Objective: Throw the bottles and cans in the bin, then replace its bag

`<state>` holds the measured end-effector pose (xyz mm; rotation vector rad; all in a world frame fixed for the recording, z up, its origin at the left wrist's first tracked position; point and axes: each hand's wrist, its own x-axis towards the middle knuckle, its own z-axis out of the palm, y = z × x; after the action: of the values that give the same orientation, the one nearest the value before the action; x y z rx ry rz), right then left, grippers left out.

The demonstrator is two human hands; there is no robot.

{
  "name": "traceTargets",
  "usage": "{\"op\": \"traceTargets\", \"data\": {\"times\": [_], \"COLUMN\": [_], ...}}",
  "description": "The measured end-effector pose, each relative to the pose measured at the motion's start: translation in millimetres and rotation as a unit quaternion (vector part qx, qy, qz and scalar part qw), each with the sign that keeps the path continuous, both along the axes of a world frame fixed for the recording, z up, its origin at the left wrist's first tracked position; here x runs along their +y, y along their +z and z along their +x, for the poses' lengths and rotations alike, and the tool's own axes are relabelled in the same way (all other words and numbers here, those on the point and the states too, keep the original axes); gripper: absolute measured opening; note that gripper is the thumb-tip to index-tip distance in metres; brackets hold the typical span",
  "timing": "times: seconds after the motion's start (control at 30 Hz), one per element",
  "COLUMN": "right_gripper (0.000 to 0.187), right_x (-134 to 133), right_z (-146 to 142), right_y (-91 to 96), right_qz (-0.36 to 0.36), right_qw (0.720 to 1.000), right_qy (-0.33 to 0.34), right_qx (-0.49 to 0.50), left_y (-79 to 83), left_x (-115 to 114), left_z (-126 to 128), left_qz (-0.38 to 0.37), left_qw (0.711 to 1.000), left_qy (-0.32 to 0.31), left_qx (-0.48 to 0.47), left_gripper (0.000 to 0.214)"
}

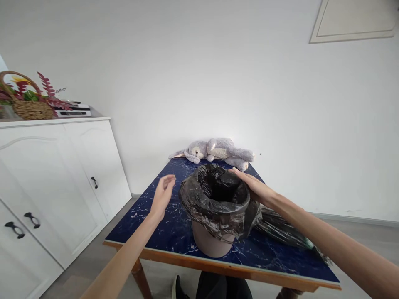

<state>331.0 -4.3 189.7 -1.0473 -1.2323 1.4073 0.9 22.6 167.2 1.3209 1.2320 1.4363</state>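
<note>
Grey plush toy (218,151) lies beyond the bin (215,216); white cabinet (59,182) stands left.

bright, even daylight | soft shadows | wide-angle edge bending | slight softness throughout

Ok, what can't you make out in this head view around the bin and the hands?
- Inside of the bin: dark, hidden by the black bag folded over its rim.
- Right hand: palm and fingertips rest on the bag's far rim; grip unclear.
- Second black bag on the table: partly behind the right forearm.
- Left hand: open, apart from the bag, slightly blurred.
- Basket on the cabinet: cut by the left edge.
</note>
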Motion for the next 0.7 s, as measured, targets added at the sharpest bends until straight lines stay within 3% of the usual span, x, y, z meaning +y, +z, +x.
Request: {"op": "traceTargets", "data": {"times": [0.1,0.17,0.27,0.33,0.5,0.7], "right_gripper": [0.06,0.058,0.041,0.029,0.013,0.011], "right_x": [-9.4,-15.1,-21.3,-22.7,-17.3,-3.8], "right_z": [-6.3,-14.5,-26.9,-31.7,-31.1,-25.5], "right_y": [0.8,-0.4,-5.2,-9.3,-17.4,-23.3], "right_qz": [0.002,-0.018,-0.048,-0.078,-0.113,-0.075], "right_qw": [0.998,0.998,0.993,0.988,0.983,0.985], "right_qy": [-0.053,-0.053,-0.051,-0.068,-0.111,-0.136], "right_qx": [-0.023,0.018,0.095,0.115,0.097,0.076], "left_y": [19.6,20.7,5.0,-9.8,-35.7,-45.1], "left_x": [-19.4,-32.2,-42.4,-42.0,-31.4,-29.2], "left_z": [7.9,16.3,27.2,30.8,28.7,22.5], "left_qz": [0.135,0.149,0.124,0.109,0.067,0.023], "left_qw": [0.985,0.968,0.951,0.947,0.95,0.944], "left_qy": [-0.059,-0.141,-0.228,-0.258,-0.267,-0.264], "left_qx": [0.09,0.142,0.168,0.157,0.148,0.198], "left_gripper": [0.045,0.065,0.108,0.124,0.141,0.143]}}
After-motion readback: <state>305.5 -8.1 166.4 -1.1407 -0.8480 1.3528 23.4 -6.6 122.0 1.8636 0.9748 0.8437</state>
